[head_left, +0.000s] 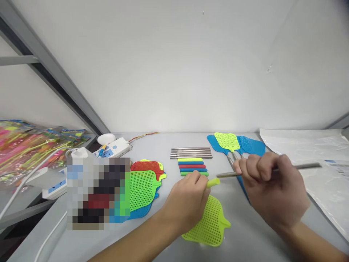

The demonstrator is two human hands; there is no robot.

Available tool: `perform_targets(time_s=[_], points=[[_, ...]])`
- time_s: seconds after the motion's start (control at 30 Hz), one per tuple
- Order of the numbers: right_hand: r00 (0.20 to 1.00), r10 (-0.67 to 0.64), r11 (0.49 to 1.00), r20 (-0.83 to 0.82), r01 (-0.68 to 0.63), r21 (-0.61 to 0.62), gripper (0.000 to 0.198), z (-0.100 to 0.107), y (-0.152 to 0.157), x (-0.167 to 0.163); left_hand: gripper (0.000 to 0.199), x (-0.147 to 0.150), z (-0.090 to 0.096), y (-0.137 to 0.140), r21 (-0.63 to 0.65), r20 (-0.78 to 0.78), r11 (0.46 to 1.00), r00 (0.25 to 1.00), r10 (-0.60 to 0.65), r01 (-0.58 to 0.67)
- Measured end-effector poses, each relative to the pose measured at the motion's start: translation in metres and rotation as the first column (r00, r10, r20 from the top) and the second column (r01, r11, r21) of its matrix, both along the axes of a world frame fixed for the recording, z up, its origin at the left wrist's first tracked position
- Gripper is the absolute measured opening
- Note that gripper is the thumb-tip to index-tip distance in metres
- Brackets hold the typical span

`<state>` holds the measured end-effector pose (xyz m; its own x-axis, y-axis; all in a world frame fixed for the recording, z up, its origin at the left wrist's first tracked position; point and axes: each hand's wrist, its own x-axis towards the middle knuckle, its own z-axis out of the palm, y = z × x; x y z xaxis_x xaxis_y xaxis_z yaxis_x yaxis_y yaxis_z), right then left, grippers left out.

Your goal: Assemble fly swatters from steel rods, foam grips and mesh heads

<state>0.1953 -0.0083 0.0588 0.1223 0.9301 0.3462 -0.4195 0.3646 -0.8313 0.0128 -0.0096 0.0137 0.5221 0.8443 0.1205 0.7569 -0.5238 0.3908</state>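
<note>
My left hand is closed around a yellow-green plastic handle tube, whose open end points right. In my right hand is a thin metal rod, held roughly level, its left tip just short of the tube and apart from it. Beneath my left hand lies a yellow-green fly swatter head, partly covered by the hand. Beyond my hands, several coloured handle tubes lie in a row, with several metal rods behind them.
Loose swatter heads are stacked at the left, beside a blurred-out patch. Swatters with rods lie at the back right, near a clear plastic sheet. Power strips with cables and bagged goods occupy the far left.
</note>
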Motion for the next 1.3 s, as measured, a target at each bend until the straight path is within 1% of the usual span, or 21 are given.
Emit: perform_targets(time_s=[0.07,0.1,0.17,0.27,0.47,0.6,0.87,1.03,1.17,1.3], points=[[0.986,0.034,0.987,-0.164,-0.059,-0.152,0.045,0.006,0.003,0.0,0.016,-0.001,-0.001,0.0,0.047,-0.05,0.999,0.999,-0.011,0.013],[0.974,0.032,0.976,-0.223,-0.079,-0.204,0.045,0.008,0.005,0.001,0.016,-0.001,-0.001,0.0,0.072,-0.074,0.997,0.997,-0.022,0.027],[0.956,0.008,0.958,-0.293,-0.091,-0.271,0.044,0.01,0.009,0.004,0.015,-0.002,-0.001,0.001,0.103,-0.107,0.993,0.993,-0.043,0.054],[0.935,-0.028,0.945,-0.353,-0.09,-0.314,0.043,0.012,0.014,0.009,0.013,-0.003,-0.001,0.003,0.097,-0.125,0.993,0.991,-0.048,0.061],[0.908,-0.07,0.938,-0.413,-0.081,-0.336,0.044,0.015,0.017,0.015,0.013,-0.004,-0.001,0.004,0.043,-0.124,0.997,0.991,-0.055,0.06],[0.896,-0.084,0.935,-0.436,-0.081,-0.346,0.043,0.015,0.019,0.016,0.014,-0.005,0.0,0.005,0.047,-0.117,0.997,0.991,-0.059,0.065],[0.905,-0.141,0.936,-0.402,-0.011,-0.352,0.043,0.017,0.02,0.017,0.014,-0.005,0.002,0.004,0.046,-0.108,0.997,0.992,-0.065,0.07],[0.93,-0.095,0.945,-0.356,-0.029,-0.327,0.044,0.014,0.023,0.017,0.017,-0.006,0.001,0.003,0.048,-0.098,0.995,0.992,-0.078,0.083],[0.928,-0.079,0.942,-0.363,-0.05,-0.333,0.043,0.011,0.027,0.018,0.024,-0.005,-0.001,0.003,0.046,-0.095,0.998,0.995,-0.035,0.04],[0.919,-0.052,0.939,-0.39,-0.088,-0.333,0.042,0.01,0.029,0.021,0.026,-0.004,0.0,0.001,-0.001,-0.056,1.0,0.998,-0.006,0.006]])
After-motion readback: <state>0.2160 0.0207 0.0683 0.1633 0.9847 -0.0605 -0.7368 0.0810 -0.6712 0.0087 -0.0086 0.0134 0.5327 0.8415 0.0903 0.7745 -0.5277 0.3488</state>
